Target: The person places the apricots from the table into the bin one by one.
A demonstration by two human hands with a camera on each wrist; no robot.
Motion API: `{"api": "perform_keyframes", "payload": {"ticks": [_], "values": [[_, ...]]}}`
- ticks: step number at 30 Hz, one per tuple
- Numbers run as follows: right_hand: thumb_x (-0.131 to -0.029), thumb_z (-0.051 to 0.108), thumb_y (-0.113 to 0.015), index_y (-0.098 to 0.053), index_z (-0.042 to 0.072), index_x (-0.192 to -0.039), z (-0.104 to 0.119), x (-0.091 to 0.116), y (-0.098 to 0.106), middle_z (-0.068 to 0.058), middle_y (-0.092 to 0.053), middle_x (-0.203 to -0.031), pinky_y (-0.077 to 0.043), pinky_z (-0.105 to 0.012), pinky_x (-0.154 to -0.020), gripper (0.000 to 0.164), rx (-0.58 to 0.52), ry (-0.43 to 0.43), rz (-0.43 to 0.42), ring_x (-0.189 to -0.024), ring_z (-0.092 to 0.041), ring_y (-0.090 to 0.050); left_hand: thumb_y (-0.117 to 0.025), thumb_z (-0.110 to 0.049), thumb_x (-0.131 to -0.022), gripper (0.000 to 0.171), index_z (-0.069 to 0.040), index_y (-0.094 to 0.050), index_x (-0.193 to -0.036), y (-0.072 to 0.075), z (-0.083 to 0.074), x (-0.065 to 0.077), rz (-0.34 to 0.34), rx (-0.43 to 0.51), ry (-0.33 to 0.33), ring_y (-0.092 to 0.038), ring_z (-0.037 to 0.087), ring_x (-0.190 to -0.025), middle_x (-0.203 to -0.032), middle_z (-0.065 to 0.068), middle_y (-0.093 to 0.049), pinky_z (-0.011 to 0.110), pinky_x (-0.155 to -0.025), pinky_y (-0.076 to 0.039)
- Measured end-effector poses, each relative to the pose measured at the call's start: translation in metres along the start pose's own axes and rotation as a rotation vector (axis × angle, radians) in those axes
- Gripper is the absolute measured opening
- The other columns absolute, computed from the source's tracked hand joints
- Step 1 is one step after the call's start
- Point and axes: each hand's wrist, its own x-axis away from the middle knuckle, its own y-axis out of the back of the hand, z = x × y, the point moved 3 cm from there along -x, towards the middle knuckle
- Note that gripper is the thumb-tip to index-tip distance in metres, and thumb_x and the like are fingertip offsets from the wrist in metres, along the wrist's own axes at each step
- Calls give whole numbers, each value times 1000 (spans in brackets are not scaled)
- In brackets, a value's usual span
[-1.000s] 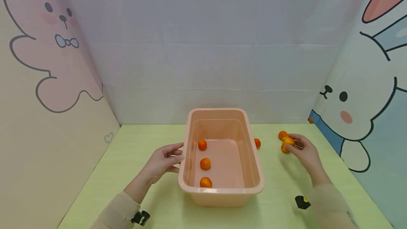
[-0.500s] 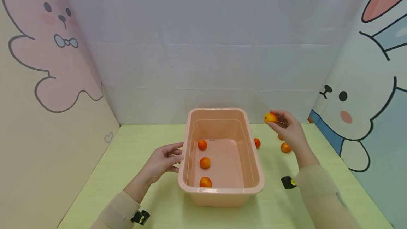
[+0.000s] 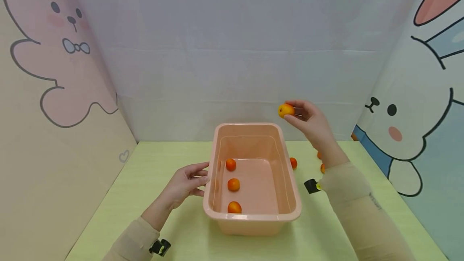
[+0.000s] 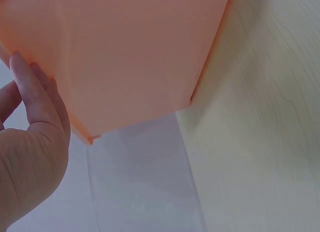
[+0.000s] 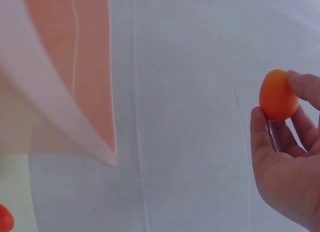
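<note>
A pink plastic tub (image 3: 253,217) stands in the middle of the table in the head view. Touching its left side near the rim is my left hand (image 3: 186,184), fingers fairly straight; the left wrist view has these fingers (image 4: 34,95) along the outer wall. My right hand (image 3: 311,122) pinches a small oval orange fruit (image 3: 286,110) between thumb and fingertips, raised beyond the tub's far right corner. The right wrist view shows that orange fruit (image 5: 278,95) clear of the tub. Inside the tub lie three similar fruits (image 3: 233,185) in a row along its left side.
Right of the tub, one fruit (image 3: 293,163) sits partly hidden by the rim. Farther right, two more fruits (image 3: 322,168) are mostly behind my right arm. White sheeting (image 3: 203,71) hangs behind the pale green table (image 3: 170,154); cartoon-printed walls flank both sides.
My right hand has picked up the fruit from the group at the right and carried it up and left toward the tub. The left hand has stayed at the tub's side.
</note>
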Motion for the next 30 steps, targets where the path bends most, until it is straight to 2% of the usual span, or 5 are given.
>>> {"api": "perform_keyframes", "payload": {"ticks": [4,12,19,26,30], "values": [[-96,12,-68,-53,-3,-136,5,-9,-14,-8,-57,-127,-50,-18,-93,45,-82,5,27,-111,-16,-58,-67,-7,-95,59,7,-42,-146,0,0,0,-1,-1,-1,-67,22,-93,-115,18,-61,39,-73,-61],[-95,5,-66,-52,-4,-135,-1,-15,-42,-16,-55,-131,-51,-20,-93,44,-147,-34,71,-113,-20,-57,-67,-7,-95,59,7,-41,-146,0,-1,1,0,6,-2,-67,21,-92,-115,18,-61,39,-72,-61],[-95,7,-67,-55,0,-134,-14,-21,-63,-16,-54,-131,-52,-22,-90,42,-95,-94,110,-113,-29,-56,-68,-7,-94,59,7,-42,-146,0,-1,1,-1,6,2,-67,22,-92,-114,17,-61,39,-72,-61],[-94,6,-68,-54,-2,-134,-32,-27,-76,-19,-54,-131,-49,-39,-101,43,-46,-178,112,-116,-36,-54,-68,-9,-94,59,6,-43,-146,1,-1,1,-5,-2,2,-67,21,-92,-115,18,-62,39,-73,-61],[-94,4,-68,-54,-3,-132,-42,-29,-81,-20,-55,-129,-49,-41,-102,42,-27,-213,110,-115,-36,-54,-68,-9,-95,59,6,-43,-146,2,0,1,-4,-1,4,-67,22,-92,-115,18,-62,39,-73,-61]]}}
